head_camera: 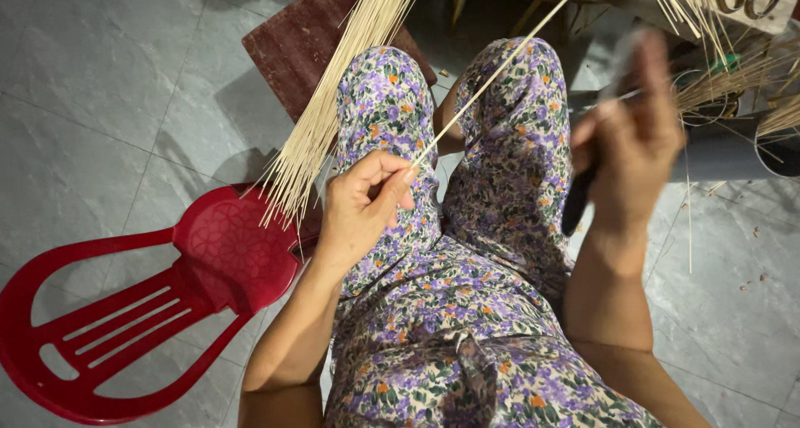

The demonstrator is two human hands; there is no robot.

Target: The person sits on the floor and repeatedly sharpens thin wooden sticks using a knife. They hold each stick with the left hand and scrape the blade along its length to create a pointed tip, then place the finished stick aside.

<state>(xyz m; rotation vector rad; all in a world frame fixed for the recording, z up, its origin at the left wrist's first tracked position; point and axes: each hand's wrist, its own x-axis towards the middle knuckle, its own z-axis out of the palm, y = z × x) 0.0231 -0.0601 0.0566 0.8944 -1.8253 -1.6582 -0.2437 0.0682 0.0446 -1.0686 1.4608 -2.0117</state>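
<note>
- You are pinching the near end of one thin pale bamboo sliver (500,68) between thumb and forefinger of your left hand (362,201), fingers closed tight on it above your left knee; the sliver is running up toward one o'clock and out past the top edge.
- Your right hand (629,140) is blurring at three o'clock, fingers curled shut round a dark-handled tool (577,205); its upper end is too smeared to make out.
- A fanned bundle of slivers (333,103), straight, dry and straw-coloured, is leaning from twelve o'clock down to its loose tips at nine o'clock, just above the seat of one glossy red plastic chair (125,311) lying tipped at eight o'clock.
- One dark reddish board (292,45) is lying flat at eleven o'clock, touching the bundle.
- More loose slivers (733,78) are crowding the two o'clock corner.
- Smooth grey floor tiles (83,128) are giving you open room at ten o'clock and at four o'clock.
</note>
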